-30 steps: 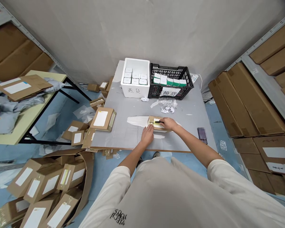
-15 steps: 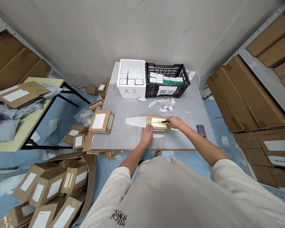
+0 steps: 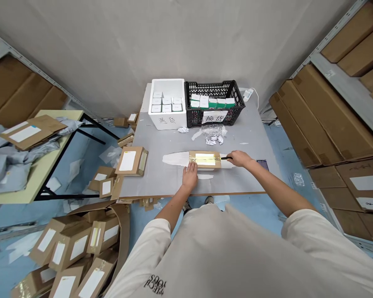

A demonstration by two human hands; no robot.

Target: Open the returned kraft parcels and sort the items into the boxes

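A flat cardboard parcel point(image 3: 204, 159) with a white label and a shiny gold tape band lies on the grey tabletop point(image 3: 152, 174), over a long white strip point(image 3: 174, 158). My left hand point(image 3: 190, 175) rests flat with its fingertips on the parcel's near edge. My right hand point(image 3: 240, 158) sits just past the parcel's right end, pinching a slim black tool point(image 3: 225, 157) whose tip points at the tape. The tool's tip is too small to make out.
A white foam box point(image 3: 167, 108) and a black plastic crate point(image 3: 214, 103) hold small cartons at the table's far end. Crumpled wrap point(image 3: 213, 134) lies before them. Cardboard parcels point(image 3: 131, 161) sit at the left edge, more point(image 3: 71, 248) lie on the floor, and flattened cartons point(image 3: 326, 120) fill the right shelves.
My right hand has slid rightward along the tape to the parcel's end, carrying the black tool. My left hand stays at the near edge. The whole view has shifted slightly.
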